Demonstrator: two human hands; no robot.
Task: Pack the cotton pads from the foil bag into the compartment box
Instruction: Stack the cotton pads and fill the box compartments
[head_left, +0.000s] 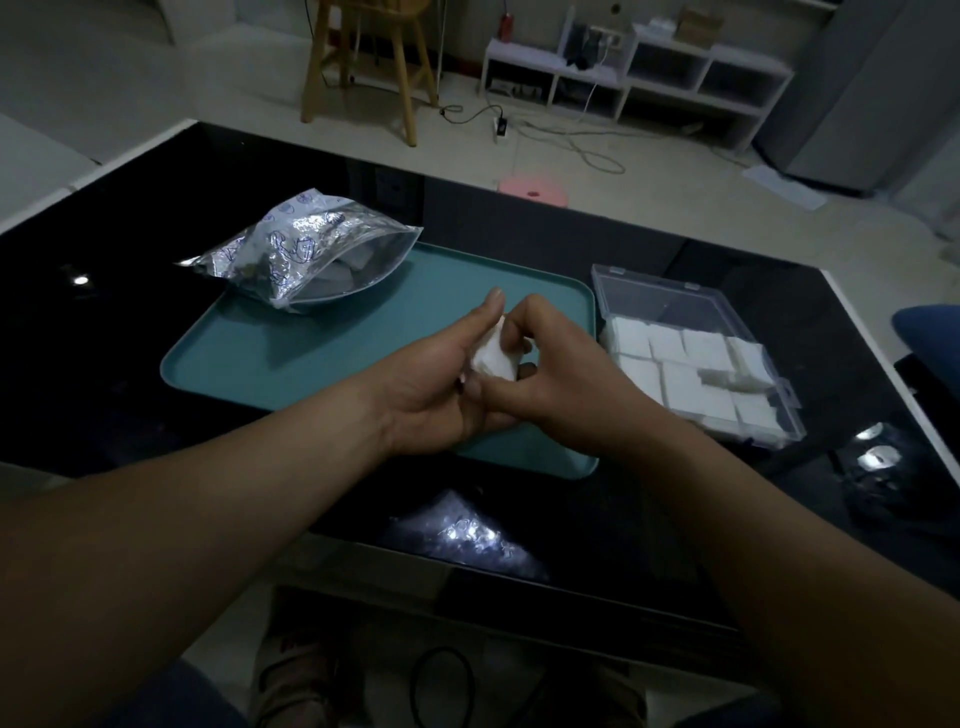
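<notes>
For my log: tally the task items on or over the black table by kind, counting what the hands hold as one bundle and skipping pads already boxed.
foil bag: 1
teal tray: 1
clear compartment box: 1
cotton pad bundle, held by left hand and right hand: 1
Total: 4

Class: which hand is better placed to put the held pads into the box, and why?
Probably right: the left hand and right hand both hold the cotton pads, but the compartment box lies on the right hand's side, nearer it.
</notes>
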